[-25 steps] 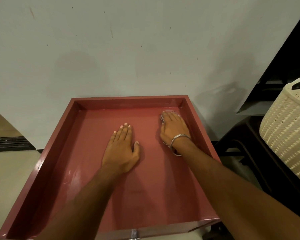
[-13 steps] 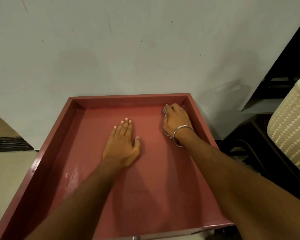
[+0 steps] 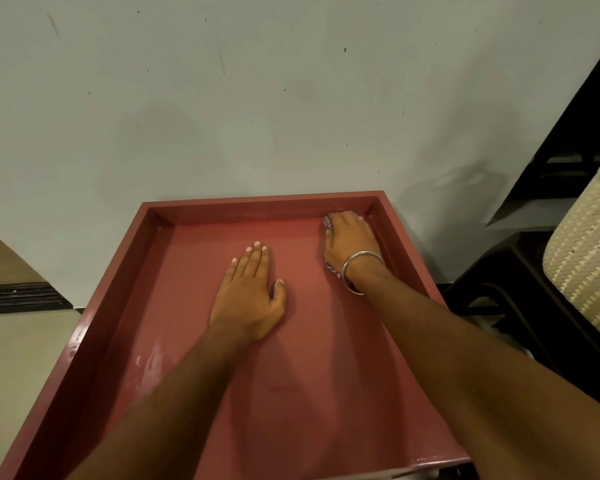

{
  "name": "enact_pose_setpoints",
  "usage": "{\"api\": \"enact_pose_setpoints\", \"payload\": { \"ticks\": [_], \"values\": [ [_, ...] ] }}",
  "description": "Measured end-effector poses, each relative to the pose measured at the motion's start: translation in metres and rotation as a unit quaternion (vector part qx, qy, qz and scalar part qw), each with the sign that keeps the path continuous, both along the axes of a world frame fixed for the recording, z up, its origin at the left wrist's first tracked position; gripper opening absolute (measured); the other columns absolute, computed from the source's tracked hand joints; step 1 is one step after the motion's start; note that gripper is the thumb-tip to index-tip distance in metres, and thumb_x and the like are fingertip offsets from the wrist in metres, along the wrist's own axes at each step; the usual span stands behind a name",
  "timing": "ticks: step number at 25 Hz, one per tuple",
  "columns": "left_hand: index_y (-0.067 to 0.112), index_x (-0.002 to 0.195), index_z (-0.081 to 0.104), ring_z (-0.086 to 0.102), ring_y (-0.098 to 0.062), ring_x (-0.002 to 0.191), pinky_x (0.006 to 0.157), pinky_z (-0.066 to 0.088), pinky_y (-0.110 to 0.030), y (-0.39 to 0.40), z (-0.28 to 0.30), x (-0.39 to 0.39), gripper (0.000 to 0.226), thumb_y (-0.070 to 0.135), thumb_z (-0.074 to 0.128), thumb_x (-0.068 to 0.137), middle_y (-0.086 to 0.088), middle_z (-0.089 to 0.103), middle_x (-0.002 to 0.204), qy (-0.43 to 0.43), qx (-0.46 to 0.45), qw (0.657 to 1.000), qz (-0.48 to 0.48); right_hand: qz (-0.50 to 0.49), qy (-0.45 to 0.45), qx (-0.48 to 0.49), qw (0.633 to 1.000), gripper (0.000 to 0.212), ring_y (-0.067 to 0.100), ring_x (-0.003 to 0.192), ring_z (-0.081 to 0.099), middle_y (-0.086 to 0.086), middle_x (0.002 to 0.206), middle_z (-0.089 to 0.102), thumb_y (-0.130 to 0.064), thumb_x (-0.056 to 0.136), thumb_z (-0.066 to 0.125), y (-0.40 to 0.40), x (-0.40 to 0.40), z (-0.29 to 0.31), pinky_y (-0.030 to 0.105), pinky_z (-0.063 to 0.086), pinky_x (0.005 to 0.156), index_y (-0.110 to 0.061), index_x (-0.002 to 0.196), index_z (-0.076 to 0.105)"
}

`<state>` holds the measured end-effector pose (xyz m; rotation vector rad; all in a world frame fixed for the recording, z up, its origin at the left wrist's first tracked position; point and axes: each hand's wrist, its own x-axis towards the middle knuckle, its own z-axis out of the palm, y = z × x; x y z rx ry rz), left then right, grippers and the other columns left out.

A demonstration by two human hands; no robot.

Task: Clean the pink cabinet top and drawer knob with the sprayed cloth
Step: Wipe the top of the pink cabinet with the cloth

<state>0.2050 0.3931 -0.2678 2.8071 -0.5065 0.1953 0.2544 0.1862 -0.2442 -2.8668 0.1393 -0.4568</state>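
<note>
Head cam: right hand [image 3: 352, 240] presses the cloth [image 3: 327, 224] (mostly hidden under it) into the far right corner of the pink cabinet top [image 3: 326, 393], fingers curled over it. Left hand [image 3: 248, 294] lies flat mid-top, fingers straight. Basket [image 3: 589, 258] sits far right.

wall [image 3: 257, 98]: pale, scuffed | floor [image 3: 18, 348]: beige | right: cream woven basket [image 3: 589, 258], dark furniture [image 3: 520, 306]
</note>
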Motion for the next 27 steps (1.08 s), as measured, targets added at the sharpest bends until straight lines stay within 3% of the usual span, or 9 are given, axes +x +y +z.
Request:
{"api": "enact_pose_setpoints", "payload": {
  "ticks": [7, 14, 20, 27],
  "values": [
    [0.01, 0.154, 0.009, 0.002, -0.014, 0.15, 0.122, -0.001, -0.032, 0.0, 0.0, 0.002, 0.068, 0.041, 0.03, 0.096, -0.004, 0.005, 0.163, 0.0, -0.005, 1.0, -0.004, -0.048, 0.012, 0.008, 0.999, 0.03, 0.031, 0.116, 0.05, 0.014, 0.119, 0.059, -0.017, 0.093, 0.041, -0.016, 0.002, -0.005, 0.037, 0.035, 0.108, -0.005, 0.115, 0.057],
    [0.01, 0.154, 0.01, 0.003, -0.015, 0.15, 0.122, 0.0, -0.032, 0.001, -0.001, 0.002, 0.068, 0.041, 0.03, 0.097, -0.004, 0.007, 0.162, -0.004, -0.005, 1.0, -0.003, 0.014, 0.007, 0.01, 1.0, 0.033, 0.027, 0.118, 0.05, 0.009, 0.12, 0.059, -0.017, 0.09, 0.044, -0.019, -0.004, -0.001, 0.035, 0.033, 0.11, -0.009, 0.119, 0.056],
    [0.01, 0.154, 0.01, 0.004, -0.015, 0.15, 0.122, -0.001, -0.032, 0.002, -0.002, 0.001, 0.067, 0.041, 0.029, 0.097, -0.005, 0.008, 0.162, -0.002, -0.001, 1.0, -0.004, -0.011, 0.021, 0.029, 0.999, 0.041, 0.029, 0.13, 0.041, 0.012, 0.134, 0.051, -0.018, 0.093, 0.042, -0.019, -0.005, -0.004, 0.036, 0.026, 0.116, -0.006, 0.132, 0.049],
    [0.011, 0.154, 0.009, 0.001, -0.014, 0.15, 0.122, -0.002, -0.032, 0.006, 0.002, -0.022, 0.067, 0.042, 0.028, 0.098, -0.004, 0.005, 0.163, 0.015, -0.013, 1.0, -0.004, -0.025, 0.014, 0.034, 0.999, 0.039, 0.03, 0.132, 0.039, 0.011, 0.133, 0.052, -0.018, 0.091, 0.043, -0.012, -0.044, -0.007, 0.037, 0.026, 0.117, -0.01, 0.129, 0.051]
  ]
}}
